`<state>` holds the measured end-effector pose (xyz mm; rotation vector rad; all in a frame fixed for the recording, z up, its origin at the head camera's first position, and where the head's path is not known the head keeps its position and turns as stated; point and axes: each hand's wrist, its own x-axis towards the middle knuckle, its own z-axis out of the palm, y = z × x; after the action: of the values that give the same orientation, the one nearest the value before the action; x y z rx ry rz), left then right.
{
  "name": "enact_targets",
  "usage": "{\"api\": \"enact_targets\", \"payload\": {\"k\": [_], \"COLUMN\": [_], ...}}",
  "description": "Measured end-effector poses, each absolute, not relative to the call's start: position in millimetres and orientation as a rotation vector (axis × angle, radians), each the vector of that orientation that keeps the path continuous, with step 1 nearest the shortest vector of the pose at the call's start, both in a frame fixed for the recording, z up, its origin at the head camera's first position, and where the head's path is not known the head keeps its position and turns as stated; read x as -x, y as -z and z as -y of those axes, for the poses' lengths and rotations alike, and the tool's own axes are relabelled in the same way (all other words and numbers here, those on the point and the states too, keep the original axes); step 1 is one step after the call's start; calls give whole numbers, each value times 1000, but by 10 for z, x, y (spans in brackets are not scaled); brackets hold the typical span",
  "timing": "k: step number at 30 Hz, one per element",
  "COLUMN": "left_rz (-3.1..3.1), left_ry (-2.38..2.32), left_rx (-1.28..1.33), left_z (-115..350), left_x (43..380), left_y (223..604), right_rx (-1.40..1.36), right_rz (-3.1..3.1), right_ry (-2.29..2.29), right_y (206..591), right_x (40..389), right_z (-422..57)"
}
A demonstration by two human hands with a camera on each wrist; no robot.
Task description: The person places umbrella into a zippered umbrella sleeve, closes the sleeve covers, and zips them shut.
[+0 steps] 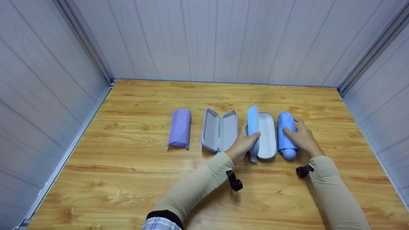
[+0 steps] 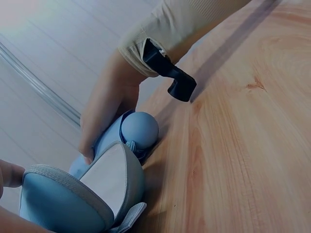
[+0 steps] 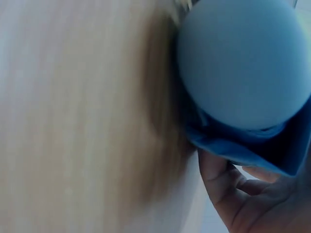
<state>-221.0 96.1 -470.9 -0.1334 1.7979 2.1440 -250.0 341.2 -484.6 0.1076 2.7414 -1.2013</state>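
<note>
In the head view my left hand [image 1: 242, 144] holds the raised half of a light blue zip case [image 1: 252, 119], thumb on one side and fingers on the other. The other half lies on the table with its white inside [image 1: 267, 137] facing up. Just right of it, my right hand [image 1: 303, 138] grips a blue folding umbrella [image 1: 285, 127] in its sleeve, its round handle end toward me. The right wrist view shows that round end [image 3: 243, 63] close up, with fingers [image 3: 221, 184] curled beneath. In the left wrist view the half-open case [image 2: 63, 201] stands in front of the umbrella.
Left of the blue case, a second zip case [image 1: 229, 127] lies spread open, grey inside. Farther left is a purple sleeved bundle [image 1: 180, 127], shaped like a folded umbrella. Pale panel walls [image 1: 198, 41] border the wooden table [image 1: 127, 179] at the back and sides.
</note>
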Motion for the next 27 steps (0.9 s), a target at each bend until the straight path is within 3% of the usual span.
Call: {"api": "enact_targets", "payload": {"k": [13, 27], "left_rz": [-1798, -1797], "left_ry": [-2131, -2161], "left_rx": [84, 82], "left_z": [-952, -954], "left_x": [2221, 2194], "left_y": [4728, 4716], "right_rx": [-183, -73], "right_rz": [-2769, -2701], "right_ry": [1277, 1416], "right_y": [4612, 4448], "right_x": [2390, 2366], "right_z": [-3434, -3135]}}
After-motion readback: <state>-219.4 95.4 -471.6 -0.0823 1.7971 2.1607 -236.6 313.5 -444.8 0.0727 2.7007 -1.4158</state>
